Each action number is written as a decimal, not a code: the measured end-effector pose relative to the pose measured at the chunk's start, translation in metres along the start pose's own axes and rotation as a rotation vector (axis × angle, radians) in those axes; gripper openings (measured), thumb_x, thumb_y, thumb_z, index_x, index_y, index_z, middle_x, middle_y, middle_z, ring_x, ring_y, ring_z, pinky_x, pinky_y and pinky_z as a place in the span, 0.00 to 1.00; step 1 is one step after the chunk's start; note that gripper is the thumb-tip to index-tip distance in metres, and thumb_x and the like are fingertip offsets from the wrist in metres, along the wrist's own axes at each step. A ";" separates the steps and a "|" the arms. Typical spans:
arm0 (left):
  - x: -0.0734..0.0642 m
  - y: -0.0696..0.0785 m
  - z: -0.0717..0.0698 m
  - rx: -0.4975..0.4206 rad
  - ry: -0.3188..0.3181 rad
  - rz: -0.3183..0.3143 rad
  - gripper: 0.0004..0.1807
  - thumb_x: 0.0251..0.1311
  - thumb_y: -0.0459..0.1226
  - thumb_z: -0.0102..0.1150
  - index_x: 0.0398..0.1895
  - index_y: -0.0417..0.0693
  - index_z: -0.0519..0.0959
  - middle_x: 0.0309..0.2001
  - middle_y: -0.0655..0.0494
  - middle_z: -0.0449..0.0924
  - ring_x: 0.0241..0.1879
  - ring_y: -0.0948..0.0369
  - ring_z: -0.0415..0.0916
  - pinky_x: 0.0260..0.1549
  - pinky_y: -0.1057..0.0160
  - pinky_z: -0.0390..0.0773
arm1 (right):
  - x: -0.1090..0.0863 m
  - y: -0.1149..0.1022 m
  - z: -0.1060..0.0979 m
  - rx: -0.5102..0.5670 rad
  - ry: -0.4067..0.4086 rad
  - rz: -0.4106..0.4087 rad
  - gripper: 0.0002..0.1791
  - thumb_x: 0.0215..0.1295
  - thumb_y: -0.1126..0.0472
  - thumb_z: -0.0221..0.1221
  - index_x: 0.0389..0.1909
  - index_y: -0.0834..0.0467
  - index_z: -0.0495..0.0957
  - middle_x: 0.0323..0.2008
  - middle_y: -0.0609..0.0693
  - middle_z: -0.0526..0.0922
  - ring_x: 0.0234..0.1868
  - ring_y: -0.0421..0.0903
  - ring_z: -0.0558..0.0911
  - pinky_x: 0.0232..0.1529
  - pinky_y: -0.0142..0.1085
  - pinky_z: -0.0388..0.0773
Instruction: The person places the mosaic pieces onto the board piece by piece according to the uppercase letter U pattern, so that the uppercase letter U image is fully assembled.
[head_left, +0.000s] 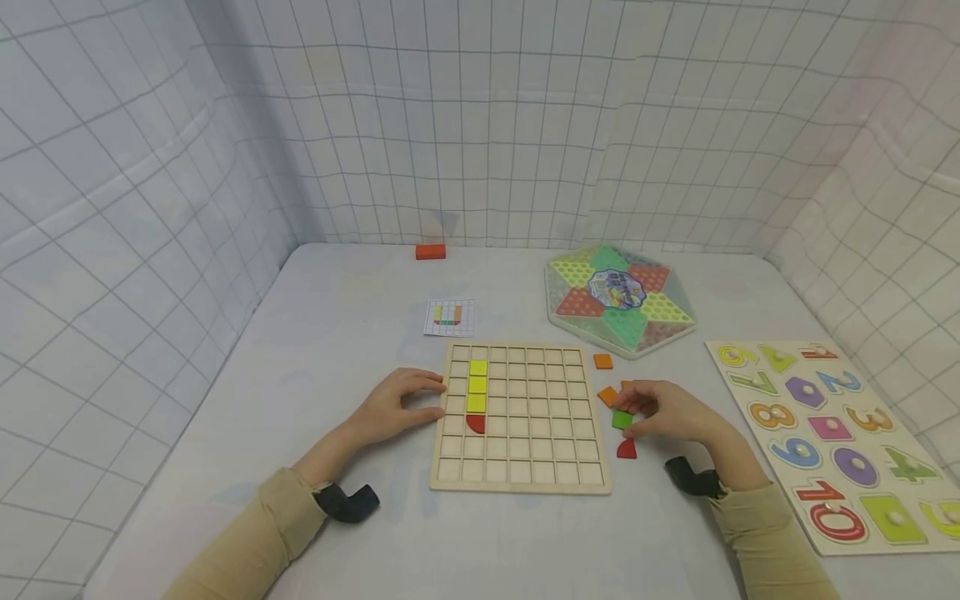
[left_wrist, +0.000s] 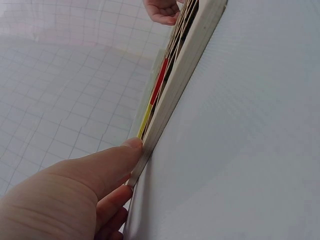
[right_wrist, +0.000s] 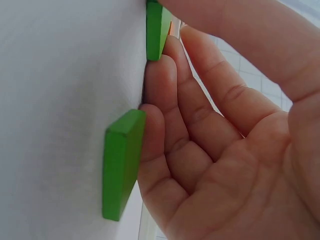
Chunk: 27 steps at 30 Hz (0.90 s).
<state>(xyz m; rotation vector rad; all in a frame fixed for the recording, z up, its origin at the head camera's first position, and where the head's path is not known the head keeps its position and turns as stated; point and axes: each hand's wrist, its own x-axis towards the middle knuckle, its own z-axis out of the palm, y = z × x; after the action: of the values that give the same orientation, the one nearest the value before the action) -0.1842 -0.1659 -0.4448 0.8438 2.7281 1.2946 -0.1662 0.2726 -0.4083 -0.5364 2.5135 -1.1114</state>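
Note:
My left hand (head_left: 399, 402) rests at the left edge of a wooden grid board (head_left: 525, 488), thumb and fingertips touching its rim. On the board, yellow square tiles (head_left: 477, 385) form a column, with a red quarter-round tile (head_left: 476, 424) below them. Beside the board's right edge, my right hand (head_left: 663, 410) pinches a green square tile (head_left: 622, 419) between thumb and fingers, low over the table. Another green tile (right_wrist: 122, 165) stands near the little finger in the right wrist view, hidden by the hand in the head view. A second red quarter-round tile (head_left: 627, 450) lies just below the thumb.
Orange tiles (head_left: 603, 362) lie right of the board, one partly behind the fingers. A pattern card (head_left: 450, 317) and a red block (head_left: 431, 252) are behind it. A star game board (head_left: 617, 292) sits back right; a number puzzle (head_left: 832, 442) is far right.

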 end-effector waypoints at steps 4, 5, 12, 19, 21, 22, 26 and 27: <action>0.000 0.001 0.000 0.000 -0.005 -0.007 0.20 0.52 0.46 0.68 0.48 0.50 0.81 0.54 0.56 0.76 0.58 0.53 0.66 0.58 0.48 0.63 | 0.000 -0.001 0.000 -0.006 0.007 0.004 0.20 0.47 0.62 0.71 0.42 0.61 0.77 0.37 0.49 0.79 0.40 0.48 0.75 0.44 0.38 0.75; 0.000 0.001 -0.001 -0.001 -0.007 -0.009 0.20 0.52 0.46 0.68 0.48 0.50 0.81 0.54 0.56 0.76 0.59 0.53 0.66 0.58 0.48 0.63 | 0.000 0.000 0.000 -0.009 0.008 0.004 0.19 0.47 0.62 0.71 0.42 0.60 0.78 0.36 0.49 0.79 0.40 0.47 0.75 0.43 0.37 0.75; 0.000 0.002 -0.001 -0.002 -0.013 -0.009 0.20 0.53 0.46 0.68 0.49 0.49 0.81 0.54 0.56 0.76 0.58 0.53 0.66 0.58 0.49 0.63 | 0.001 0.001 0.003 -0.061 0.017 -0.009 0.16 0.48 0.63 0.70 0.39 0.56 0.78 0.35 0.46 0.79 0.39 0.46 0.76 0.42 0.34 0.76; 0.000 0.002 -0.001 -0.002 -0.013 -0.006 0.20 0.53 0.46 0.67 0.49 0.49 0.81 0.54 0.55 0.76 0.58 0.53 0.66 0.58 0.49 0.64 | 0.001 -0.002 0.005 -0.101 0.029 -0.009 0.15 0.48 0.64 0.68 0.38 0.55 0.77 0.35 0.45 0.79 0.40 0.46 0.76 0.43 0.36 0.76; 0.000 0.003 -0.001 -0.007 -0.015 -0.008 0.20 0.53 0.45 0.68 0.49 0.49 0.81 0.54 0.55 0.75 0.59 0.53 0.66 0.58 0.48 0.63 | 0.001 -0.004 0.004 -0.103 0.040 0.001 0.15 0.48 0.64 0.68 0.38 0.56 0.77 0.36 0.45 0.78 0.40 0.46 0.76 0.44 0.38 0.75; 0.000 0.003 -0.001 -0.008 -0.015 -0.009 0.20 0.53 0.45 0.68 0.49 0.49 0.81 0.55 0.55 0.75 0.59 0.53 0.66 0.58 0.48 0.63 | 0.001 -0.005 0.004 -0.102 0.045 0.003 0.15 0.48 0.65 0.68 0.38 0.56 0.77 0.36 0.45 0.78 0.41 0.46 0.75 0.45 0.39 0.75; 0.000 0.002 -0.001 -0.010 -0.013 -0.014 0.20 0.52 0.46 0.68 0.48 0.50 0.81 0.55 0.56 0.75 0.59 0.53 0.66 0.59 0.49 0.63 | 0.004 -0.010 0.005 -0.108 0.064 -0.027 0.14 0.50 0.65 0.67 0.38 0.55 0.77 0.37 0.45 0.79 0.42 0.46 0.76 0.47 0.40 0.75; 0.000 0.002 -0.001 -0.010 -0.012 -0.015 0.20 0.52 0.46 0.68 0.48 0.50 0.81 0.55 0.56 0.75 0.59 0.54 0.66 0.59 0.49 0.63 | 0.004 -0.012 0.005 -0.108 0.066 -0.040 0.14 0.50 0.65 0.67 0.38 0.55 0.77 0.37 0.45 0.79 0.43 0.46 0.76 0.47 0.41 0.75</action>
<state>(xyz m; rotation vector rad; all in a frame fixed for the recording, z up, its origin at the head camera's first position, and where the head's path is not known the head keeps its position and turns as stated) -0.1835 -0.1657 -0.4429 0.8269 2.7111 1.2943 -0.1655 0.2602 -0.4034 -0.5902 2.6425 -1.0280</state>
